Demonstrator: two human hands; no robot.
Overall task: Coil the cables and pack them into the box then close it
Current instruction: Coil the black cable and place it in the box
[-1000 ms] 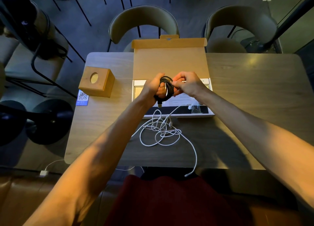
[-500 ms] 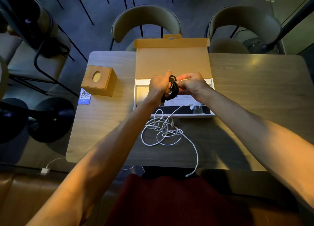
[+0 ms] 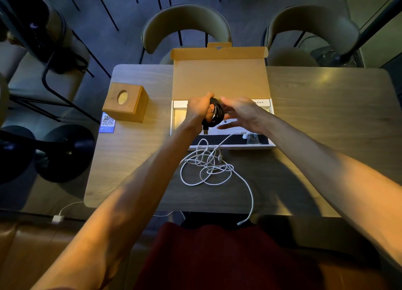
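Observation:
A coiled black cable (image 3: 218,113) is held above the open box (image 3: 272,145), with my left hand (image 3: 198,111) shut around the coil; its plug hangs down below the fist. Beside the coil on the right, my right hand (image 3: 243,113) has its fingers spread and holds nothing. The box's brown lid (image 3: 220,78) stands open toward the far side. A loose white cable (image 3: 208,167) lies tangled on the table in front of the box. One end trails off the near table edge.
On the wooden table (image 3: 326,106) a wooden block with a round hole (image 3: 126,101) stands left of the box, a QR card (image 3: 107,122) beside it. Two chairs (image 3: 187,26) stand at the far side. A white charger (image 3: 57,219) lies on the floor at left.
My right hand has let go of the black coil and opened its fingers. My left hand keeps its grip on the coil over the box.

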